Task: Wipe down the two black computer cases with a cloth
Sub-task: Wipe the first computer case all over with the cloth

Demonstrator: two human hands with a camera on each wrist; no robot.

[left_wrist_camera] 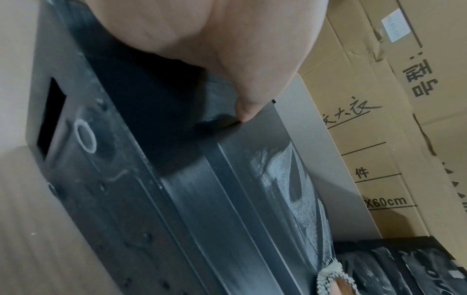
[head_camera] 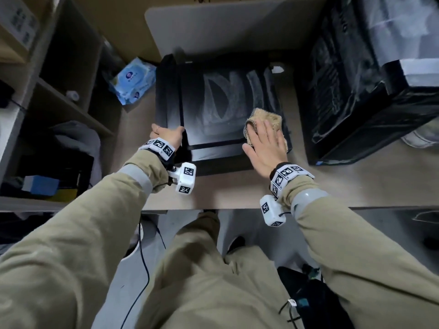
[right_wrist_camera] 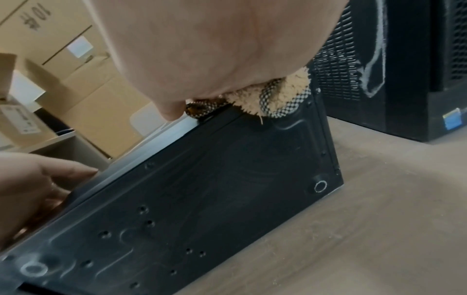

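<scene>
what's sitting on the desk

light wood-look desk [head_camera: 356,186] holds two black computer cases: a smaller case [head_camera: 221,110] in the middle, a bigger case [head_camera: 356,91] well off to its right. blue wet wipes pack [head_camera: 131,80] lies by the left edge.

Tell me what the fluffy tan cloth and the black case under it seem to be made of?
The fluffy tan cloth looks like shaggy microfibre with a checked mesh edge. The black case under it looks like matt painted sheet metal: stamped ribs and screw holes show on its side, but plastic parts cannot be ruled out.
</scene>
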